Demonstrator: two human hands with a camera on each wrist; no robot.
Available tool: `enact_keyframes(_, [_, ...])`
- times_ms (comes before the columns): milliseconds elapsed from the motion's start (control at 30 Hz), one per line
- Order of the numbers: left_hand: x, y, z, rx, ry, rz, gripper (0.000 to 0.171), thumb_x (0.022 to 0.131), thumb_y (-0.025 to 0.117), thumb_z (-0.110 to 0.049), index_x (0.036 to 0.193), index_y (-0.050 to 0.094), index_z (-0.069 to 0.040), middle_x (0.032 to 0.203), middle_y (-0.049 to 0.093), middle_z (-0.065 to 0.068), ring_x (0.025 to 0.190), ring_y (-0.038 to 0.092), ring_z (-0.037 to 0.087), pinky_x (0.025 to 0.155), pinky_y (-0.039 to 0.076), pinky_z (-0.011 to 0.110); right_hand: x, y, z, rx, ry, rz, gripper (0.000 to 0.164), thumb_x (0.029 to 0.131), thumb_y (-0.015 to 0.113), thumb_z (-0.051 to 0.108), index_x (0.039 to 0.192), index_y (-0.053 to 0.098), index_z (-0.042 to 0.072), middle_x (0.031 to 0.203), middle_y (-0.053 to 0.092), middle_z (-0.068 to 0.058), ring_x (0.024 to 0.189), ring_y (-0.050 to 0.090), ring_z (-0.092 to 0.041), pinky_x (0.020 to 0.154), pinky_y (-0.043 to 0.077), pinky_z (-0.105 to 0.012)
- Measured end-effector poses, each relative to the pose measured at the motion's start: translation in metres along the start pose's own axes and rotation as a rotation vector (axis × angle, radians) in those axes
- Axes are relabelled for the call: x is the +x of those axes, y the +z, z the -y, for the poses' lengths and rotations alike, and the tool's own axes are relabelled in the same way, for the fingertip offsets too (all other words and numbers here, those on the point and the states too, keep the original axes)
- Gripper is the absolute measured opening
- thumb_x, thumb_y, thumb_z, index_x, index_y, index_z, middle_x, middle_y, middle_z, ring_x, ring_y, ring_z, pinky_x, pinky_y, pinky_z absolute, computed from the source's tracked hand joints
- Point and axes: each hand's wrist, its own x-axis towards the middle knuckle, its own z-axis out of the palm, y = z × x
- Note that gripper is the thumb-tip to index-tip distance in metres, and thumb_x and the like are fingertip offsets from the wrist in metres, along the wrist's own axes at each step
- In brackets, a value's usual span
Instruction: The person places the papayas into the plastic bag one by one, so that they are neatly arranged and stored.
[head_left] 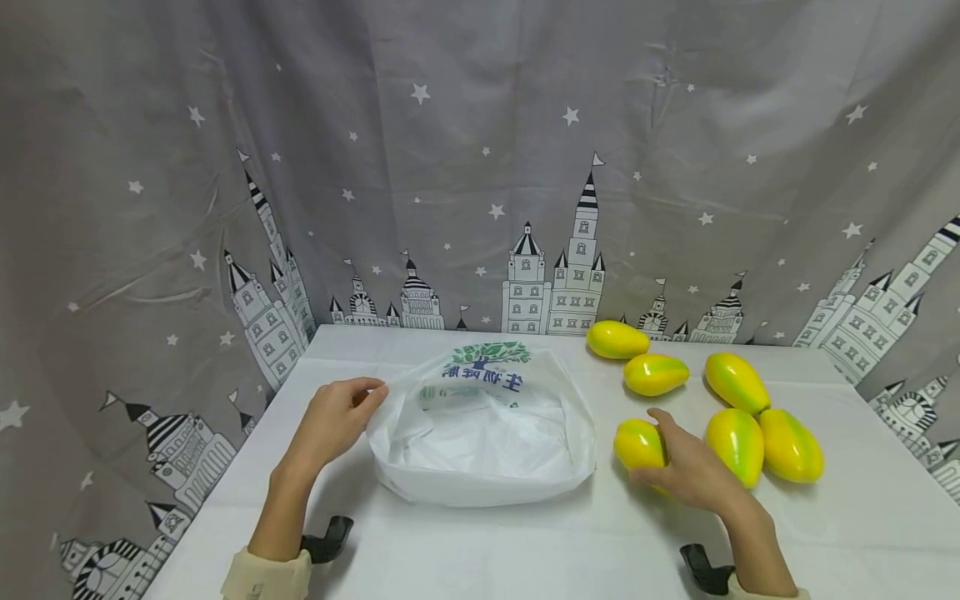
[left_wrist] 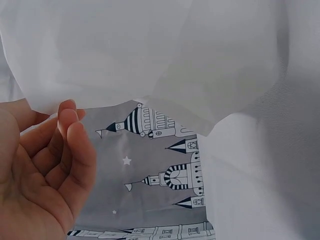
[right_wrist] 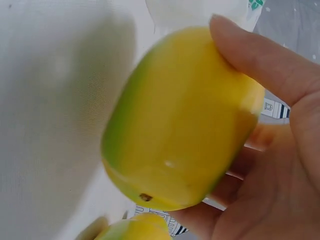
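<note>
Over the white worktop [head_left: 487, 550], the left hand [head_left: 337, 421] is pinching the plastic bag [head_left: 483, 490] with nearly closed fingers, apparently steadying its mouth; rightward, the right hand [head_left: 693, 467] is gripping a yellow fruit [head_left: 637, 444], fingers curving wide to fit.

White table [head_left: 487, 550] had faintly creased top. Thin white plastic bag [head_left: 480, 490] sat left of centre, mouth gaping, green tree print on far wall. Right side held five glossy yellow-green fruits lying loose. Farthest fruit [head_left: 617, 340] lay near far edge, second fruit [head_left: 656, 375] just beside it, slightly nearer and right. Farther right, three clustered: far one [head_left: 737, 382], near-left one [head_left: 735, 447], near-right one [head_left: 791, 446].
</note>
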Motion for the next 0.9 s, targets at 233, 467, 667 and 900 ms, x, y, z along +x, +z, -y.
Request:
enact_keyframes(233, [-0.001,0.000,0.000,0.015,0.012,-0.009,0.040,0.103,0.053,-0.027,0.124,0.065,0.004,0.101,0.071,0.015,0.080,0.062,0.021,0.065,0.054,0.034,0.002,0.001,0.001,0.006,-0.050,-0.114,0.080,0.082,0.081,0.033,0.137,0.040,-0.007,0.129,0.056,-0.030,0.113,0.056,-0.041,0.095,0.044,-0.060])
enact_keyframes(467, [0.000,0.001,-0.001,0.016,0.017,-0.014,0.039,0.103,0.053,-0.027,0.123,0.065,0.004,0.104,0.070,0.016,0.084,0.064,0.023,0.068,0.055,0.036,0.004,0.000,0.004,0.007,-0.116,-0.202,0.076,0.082,0.081,0.032,0.141,0.046,-0.002,0.137,0.053,-0.025,0.124,0.048,-0.043,0.102,0.037,-0.061])
enact_keyframes(667, [0.000,0.003,-0.002,0.024,0.024,-0.018,0.037,0.102,0.054,-0.025,0.123,0.065,0.004,0.104,0.070,0.017,0.086,0.065,0.024,0.070,0.056,0.039,0.003,0.001,0.011,0.018,-0.116,-0.256,0.077,0.086,0.077,0.036,0.144,0.043,-0.001,0.139,0.051,-0.025,0.123,0.049,-0.043,0.101,0.038,-0.061])
enact_keyframes(900, [0.000,0.004,-0.003,0.032,0.012,-0.018,0.038,0.102,0.054,-0.025,0.124,0.064,0.004,0.106,0.070,0.018,0.090,0.065,0.027,0.073,0.057,0.041,0.004,0.008,0.025,0.041,-0.167,-0.323,0.076,0.086,0.077,0.037,0.146,0.044,0.002,0.142,0.050,-0.022,0.125,0.049,-0.043,0.103,0.038,-0.060])
